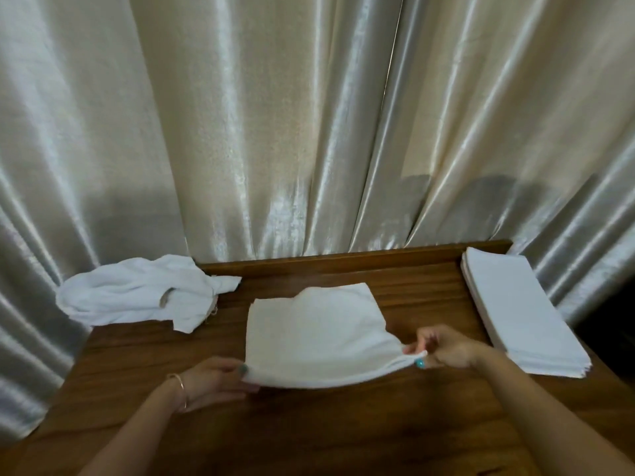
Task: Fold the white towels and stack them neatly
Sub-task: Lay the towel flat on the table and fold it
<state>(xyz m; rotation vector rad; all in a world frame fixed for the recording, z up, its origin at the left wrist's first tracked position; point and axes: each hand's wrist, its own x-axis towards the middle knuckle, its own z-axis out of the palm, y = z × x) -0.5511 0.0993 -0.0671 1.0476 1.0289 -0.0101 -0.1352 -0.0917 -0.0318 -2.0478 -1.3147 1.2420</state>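
Both hands grip the near edge of the towel (314,333) at frame centre: left hand (214,379) pinches its lower-left corner, right hand (443,348) pinches the lower-right, edge lifted off the desk (309,434). Step, as I judge it: mid-fold. Next: carry this edge to the far edge, corners matched. Folded stack (519,310) at right; unfolded heap (137,297) at left.

Dark wooden table (309,434) with a raised far edge. At far left, a crumpled heap of white towels (137,297) overhanging the edge. In the middle, one half-folded white towel (316,331). At far right, a neat stack of folded white towels (519,310).
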